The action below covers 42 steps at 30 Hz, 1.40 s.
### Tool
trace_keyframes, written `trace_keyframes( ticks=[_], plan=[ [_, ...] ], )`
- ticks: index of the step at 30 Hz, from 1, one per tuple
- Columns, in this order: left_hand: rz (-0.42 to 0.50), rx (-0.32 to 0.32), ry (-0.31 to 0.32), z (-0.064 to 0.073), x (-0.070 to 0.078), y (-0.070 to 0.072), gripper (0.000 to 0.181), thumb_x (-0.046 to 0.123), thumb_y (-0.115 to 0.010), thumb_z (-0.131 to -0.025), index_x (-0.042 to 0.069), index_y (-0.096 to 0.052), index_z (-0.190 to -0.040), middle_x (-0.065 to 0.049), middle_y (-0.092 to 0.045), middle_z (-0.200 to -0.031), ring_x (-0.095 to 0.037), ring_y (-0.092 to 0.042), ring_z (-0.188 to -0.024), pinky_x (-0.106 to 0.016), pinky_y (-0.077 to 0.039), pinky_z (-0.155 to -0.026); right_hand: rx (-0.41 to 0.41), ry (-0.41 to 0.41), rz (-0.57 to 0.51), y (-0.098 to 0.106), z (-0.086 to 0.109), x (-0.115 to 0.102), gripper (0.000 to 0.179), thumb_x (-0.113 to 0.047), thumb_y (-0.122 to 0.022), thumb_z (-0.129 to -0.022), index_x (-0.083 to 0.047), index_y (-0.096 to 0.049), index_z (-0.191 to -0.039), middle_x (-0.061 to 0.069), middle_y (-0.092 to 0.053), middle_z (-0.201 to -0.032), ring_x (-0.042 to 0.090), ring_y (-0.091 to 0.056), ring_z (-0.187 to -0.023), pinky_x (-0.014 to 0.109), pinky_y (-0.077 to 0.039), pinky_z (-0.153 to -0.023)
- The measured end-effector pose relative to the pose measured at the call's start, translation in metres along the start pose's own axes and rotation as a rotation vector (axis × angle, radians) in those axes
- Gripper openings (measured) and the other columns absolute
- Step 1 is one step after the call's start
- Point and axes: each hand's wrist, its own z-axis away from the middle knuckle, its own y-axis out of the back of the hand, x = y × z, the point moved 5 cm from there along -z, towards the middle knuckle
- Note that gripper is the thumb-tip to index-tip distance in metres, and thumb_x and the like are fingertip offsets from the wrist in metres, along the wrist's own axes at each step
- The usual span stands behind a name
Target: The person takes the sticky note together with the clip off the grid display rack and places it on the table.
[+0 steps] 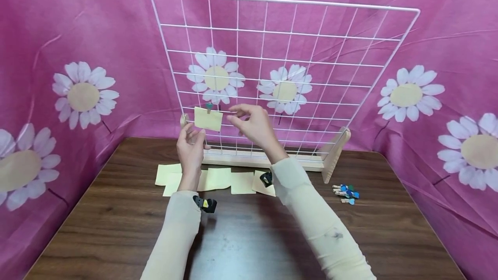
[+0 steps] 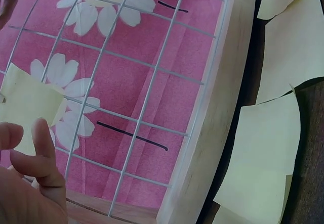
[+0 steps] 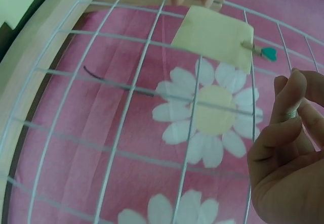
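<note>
A pale yellow sticky note [image 1: 208, 120] hangs low on the left side of a white wire grid [image 1: 285, 33]. One small wooden clothespin [image 1: 209, 108] with a green heart holds its top edge to a wire. Just below the note is my left hand [image 1: 190, 144], fingers loosely bent near its lower edge; whether they touch it I cannot tell. My right hand [image 1: 254, 125] hovers right of the note, apart from the clothespin, and nothing shows between its bent fingers. In the right wrist view the green heart [image 3: 269, 54] sits a little beyond those fingertips.
Several more yellow notes [image 1: 243, 183] lie in a row on the dark wooden table [image 1: 241, 237], before the grid's wooden base [image 1: 233, 158]. To the right is a small pile of clothespins [image 1: 346, 192] with blue and green hearts. Pink flowered cloth [image 1: 128, 33] surrounds the table.
</note>
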Motion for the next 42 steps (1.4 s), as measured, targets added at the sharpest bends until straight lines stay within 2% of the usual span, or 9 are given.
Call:
trace_keyframes(
  ticks=[8, 14, 17, 22, 26, 29, 33, 39, 42],
  plan=[
    [0.002, 0.022, -0.043, 0.000, 0.002, -0.002, 0.047, 0.004, -0.062, -0.097, 0.002, -0.050, -0.142, -0.019, -0.052, -0.135, -0.021, -0.056, -0.112, -0.024, -0.057, -0.054, -0.036, -0.010, 0.028, -0.020, -0.017, -0.013, 0.028, -0.016, -0.073, -0.095, -0.006, -0.073, -0.121, 0.010, -0.076, -0.100, 0.016, -0.066, -0.056, 0.028, -0.054, -0.050],
    [0.014, 0.002, -0.074, -0.001, 0.004, -0.005, 0.051, 0.004, -0.061, -0.099, 0.003, -0.046, -0.147, -0.019, -0.052, -0.135, -0.021, -0.057, -0.109, -0.029, -0.058, -0.055, -0.027, 0.004, 0.082, -0.031, -0.024, -0.021, 0.029, -0.017, -0.072, -0.096, -0.007, -0.072, -0.124, 0.011, -0.076, -0.102, 0.015, -0.068, -0.057, 0.027, -0.055, -0.052],
    [0.010, -0.014, -0.076, -0.001, 0.005, -0.007, 0.054, 0.004, -0.060, -0.100, 0.005, -0.042, -0.151, -0.018, -0.048, -0.142, -0.023, -0.058, -0.103, -0.028, -0.057, -0.055, -0.032, 0.022, 0.136, -0.035, -0.026, -0.024, 0.031, -0.020, -0.071, -0.097, -0.009, -0.071, -0.126, 0.011, -0.076, -0.104, 0.014, -0.068, -0.057, 0.026, -0.053, -0.050],
    [-0.014, -0.047, -0.065, -0.002, 0.005, -0.009, 0.056, 0.006, -0.058, -0.101, 0.005, -0.038, -0.154, -0.016, -0.044, -0.146, -0.025, -0.056, -0.115, -0.025, -0.056, -0.054, -0.042, 0.079, 0.346, -0.043, -0.027, -0.029, 0.036, -0.025, -0.068, -0.099, -0.013, -0.067, -0.134, 0.005, -0.077, -0.104, 0.008, -0.067, -0.066, 0.023, -0.050, -0.056],
    [-0.040, -0.059, -0.065, -0.002, 0.005, -0.010, 0.053, 0.009, -0.059, -0.102, 0.005, -0.041, -0.152, -0.016, -0.050, -0.136, -0.020, -0.060, -0.097, -0.024, -0.056, -0.054, -0.052, 0.102, 0.478, -0.047, -0.026, -0.031, 0.039, -0.028, -0.067, -0.100, -0.015, -0.065, -0.136, -0.002, -0.077, -0.101, 0.009, -0.065, -0.070, 0.024, -0.047, -0.057],
    [-0.062, -0.055, -0.068, -0.001, 0.005, -0.010, 0.050, 0.009, -0.060, -0.101, 0.005, -0.045, -0.148, -0.013, -0.054, -0.124, -0.015, -0.059, -0.073, -0.024, -0.055, -0.052, -0.038, 0.102, 0.483, -0.048, -0.026, -0.033, 0.034, -0.026, -0.067, -0.099, -0.015, -0.068, -0.132, -0.001, -0.077, -0.102, 0.010, -0.064, -0.070, 0.025, -0.045, -0.054],
    [-0.066, -0.031, -0.068, 0.000, 0.004, -0.008, 0.043, 0.008, -0.060, -0.101, 0.003, -0.049, -0.142, -0.007, -0.052, -0.108, -0.008, -0.054, -0.053, -0.020, -0.052, -0.048, -0.004, 0.093, 0.466, -0.048, -0.029, -0.034, 0.027, -0.024, -0.067, -0.099, -0.016, -0.072, -0.124, 0.000, -0.077, -0.106, 0.011, -0.065, -0.072, 0.025, -0.045, -0.053],
    [-0.044, 0.010, -0.087, -0.001, 0.007, -0.006, 0.021, 0.008, -0.059, -0.101, -0.008, -0.059, -0.115, -0.005, -0.056, -0.083, -0.005, -0.051, -0.043, -0.018, -0.048, -0.045, 0.026, 0.094, 0.442, -0.048, -0.031, -0.032, 0.021, -0.025, -0.066, -0.100, -0.015, -0.075, -0.117, 0.000, -0.077, -0.106, 0.012, -0.065, -0.076, 0.026, -0.045, -0.057],
    [-0.032, 0.021, -0.092, -0.001, 0.008, -0.005, 0.017, 0.006, -0.059, -0.100, -0.009, -0.061, -0.109, -0.001, -0.058, -0.075, -0.005, -0.051, -0.042, -0.019, -0.048, -0.044, 0.043, 0.113, 0.449, -0.048, -0.031, -0.031, 0.019, -0.025, -0.068, -0.099, -0.017, -0.078, -0.112, -0.001, -0.077, -0.099, 0.013, -0.060, -0.068, 0.026, -0.042, -0.054]
  ],
)
